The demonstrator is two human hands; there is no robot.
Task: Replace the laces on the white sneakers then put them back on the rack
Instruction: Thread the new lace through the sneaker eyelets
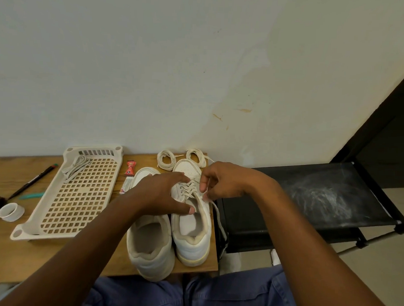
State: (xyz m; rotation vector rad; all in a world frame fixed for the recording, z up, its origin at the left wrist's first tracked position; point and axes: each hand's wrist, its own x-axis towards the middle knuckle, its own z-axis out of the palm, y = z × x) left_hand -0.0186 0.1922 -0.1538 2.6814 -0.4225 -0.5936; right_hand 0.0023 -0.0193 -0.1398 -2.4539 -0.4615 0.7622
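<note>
Two white sneakers stand side by side on the wooden table (14, 249), heels toward me. The left sneaker (150, 249) has no lace that I can see. The right sneaker (193, 235) still carries a pale lace (188, 190) through its eyelets. My left hand (165, 195) grips this shoe across the tongue, thumb at the collar. My right hand (223, 181) pinches the lace at the shoe's right side, and a loose end (219, 219) trails down over the table edge. Two coiled laces (166, 159) (196, 156) lie beyond the toes.
A cream perforated plastic tray (78, 194) with a used lace (74, 168) in it lies to the left. A pen (33, 181), a white ring (11, 211), a teal tool (31, 195) and small packets (130, 167) lie nearby. A black shoe rack (321, 196) stands at right.
</note>
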